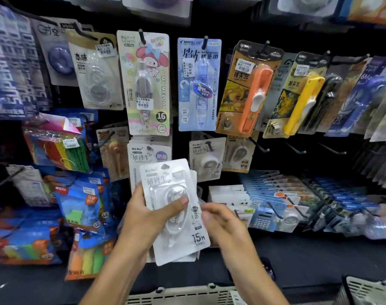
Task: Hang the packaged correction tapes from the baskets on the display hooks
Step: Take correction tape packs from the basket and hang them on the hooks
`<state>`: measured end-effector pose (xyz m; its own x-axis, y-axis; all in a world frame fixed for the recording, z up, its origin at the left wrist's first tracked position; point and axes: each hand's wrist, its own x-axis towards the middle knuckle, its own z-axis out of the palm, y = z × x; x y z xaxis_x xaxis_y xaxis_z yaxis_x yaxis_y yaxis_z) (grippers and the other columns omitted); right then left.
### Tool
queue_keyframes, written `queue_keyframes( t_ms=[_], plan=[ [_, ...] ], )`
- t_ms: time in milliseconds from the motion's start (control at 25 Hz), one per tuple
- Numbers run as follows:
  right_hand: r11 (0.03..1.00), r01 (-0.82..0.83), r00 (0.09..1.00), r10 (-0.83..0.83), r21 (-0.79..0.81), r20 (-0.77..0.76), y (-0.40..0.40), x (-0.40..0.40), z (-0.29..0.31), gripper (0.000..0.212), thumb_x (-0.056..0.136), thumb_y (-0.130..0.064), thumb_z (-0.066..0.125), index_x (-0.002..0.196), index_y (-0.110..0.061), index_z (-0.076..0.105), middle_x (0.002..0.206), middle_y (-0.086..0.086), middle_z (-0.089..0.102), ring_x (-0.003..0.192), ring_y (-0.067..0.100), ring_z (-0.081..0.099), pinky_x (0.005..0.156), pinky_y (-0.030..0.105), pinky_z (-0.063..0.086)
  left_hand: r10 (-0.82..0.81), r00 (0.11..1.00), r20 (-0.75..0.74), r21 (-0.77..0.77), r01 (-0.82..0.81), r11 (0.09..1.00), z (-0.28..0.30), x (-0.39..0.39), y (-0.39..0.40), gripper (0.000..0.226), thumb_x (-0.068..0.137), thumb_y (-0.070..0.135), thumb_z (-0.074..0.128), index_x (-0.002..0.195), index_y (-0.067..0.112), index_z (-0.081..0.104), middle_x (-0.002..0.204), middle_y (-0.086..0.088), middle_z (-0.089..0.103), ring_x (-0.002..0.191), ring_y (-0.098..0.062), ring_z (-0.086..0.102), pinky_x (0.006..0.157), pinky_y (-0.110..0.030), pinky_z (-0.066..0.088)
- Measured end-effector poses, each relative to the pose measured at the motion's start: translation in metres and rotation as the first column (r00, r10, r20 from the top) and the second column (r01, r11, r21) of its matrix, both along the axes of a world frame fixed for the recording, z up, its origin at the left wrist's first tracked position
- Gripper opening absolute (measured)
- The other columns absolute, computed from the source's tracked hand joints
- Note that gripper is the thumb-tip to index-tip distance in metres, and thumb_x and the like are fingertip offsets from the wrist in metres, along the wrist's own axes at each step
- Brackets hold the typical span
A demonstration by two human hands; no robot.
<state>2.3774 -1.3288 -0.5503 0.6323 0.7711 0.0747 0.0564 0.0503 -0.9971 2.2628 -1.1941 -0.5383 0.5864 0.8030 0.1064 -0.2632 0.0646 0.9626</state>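
I hold a small stack of white correction tape packs point(176, 227) marked 15M in front of the display. My left hand point(148, 214) grips the stack from the left, thumb across the front blister. My right hand point(220, 219) touches the stack's right edge with curled fingers. Behind the stack hang matching white BoBo packs point(148, 155) on a hook, and one more white pack point(206, 159) hangs to the right. Further right, several bare hooks point(297, 149) stick out of the black board.
A beige basket point(183, 293) sits at the bottom centre and another basket point(368, 289) at the bottom right. Other packs hang above: a My Melody tape point(147, 82), a blue tape point(198, 84), orange and yellow clip pushers point(256, 91). Colourful goods crowd the left.
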Motion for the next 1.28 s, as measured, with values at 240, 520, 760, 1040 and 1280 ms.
queue_keyframes(
  t_ms=[240,520,760,1040,1280],
  plan=[
    [0.998,0.035,0.998,-0.036,0.043,0.045,0.011,0.002,0.017,0.011,0.1,-0.024,0.061,0.096,-0.032,0.068,0.076,0.001,0.074,0.05,0.013,0.06,0.044,0.025,0.047,-0.224,0.967,0.125,-0.163,0.242,0.956,-0.002,-0.007,0.008,0.064,0.061,0.018,0.096,0.12,0.019,0.072,0.118,-0.015,0.076,0.103,-0.034,0.075,0.073,-0.036,0.064],
    [0.94,0.337,0.929,-0.342,0.061,0.139,-0.001,0.019,0.014,0.006,0.102,-0.031,0.055,0.099,-0.028,0.06,0.07,-0.001,0.07,0.045,0.004,0.051,0.042,0.017,0.038,0.117,0.98,0.163,-0.095,-0.103,0.99,0.008,-0.017,0.019,0.044,0.069,0.01,0.076,0.112,0.019,0.072,0.106,-0.007,0.08,0.087,-0.023,0.079,0.06,-0.032,0.062],
    [0.908,0.418,0.901,-0.409,-0.036,0.145,0.005,0.021,0.008,0.007,0.097,-0.042,0.06,0.1,-0.04,0.054,0.074,-0.002,0.067,0.046,0.002,0.048,0.045,0.019,0.035,0.12,0.964,0.235,-0.064,-0.108,0.992,0.014,-0.021,0.022,0.044,0.072,0.01,0.076,0.115,0.017,0.07,0.108,-0.005,0.08,0.088,-0.021,0.079,0.062,-0.029,0.062],
    [0.999,-0.021,0.993,0.015,-0.05,-0.113,0.013,0.002,0.001,0.041,0.094,-0.036,0.067,0.131,-0.031,0.052,0.104,-0.01,0.076,0.095,0.012,0.073,0.071,0.028,0.06,0.04,0.996,0.082,0.098,-0.048,0.994,0.009,0.003,0.008,0.041,0.07,0.02,0.081,0.11,0.022,0.073,0.105,0.0,0.081,0.094,-0.018,0.078,0.069,-0.025,0.062],
    [0.989,0.142,0.99,-0.14,0.048,-0.032,0.009,0.009,0.016,0.014,0.102,-0.015,0.055,0.11,-0.024,0.062,0.084,0.002,0.077,0.053,0.008,0.062,0.042,0.023,0.046,0.481,0.819,-0.313,0.778,-0.07,0.624,0.016,0.0,0.022,0.043,0.095,0.049,0.061,0.132,0.027,0.065,0.142,0.013,0.059,0.132,-0.007,0.053,0.11,-0.034,0.046]
  ],
)
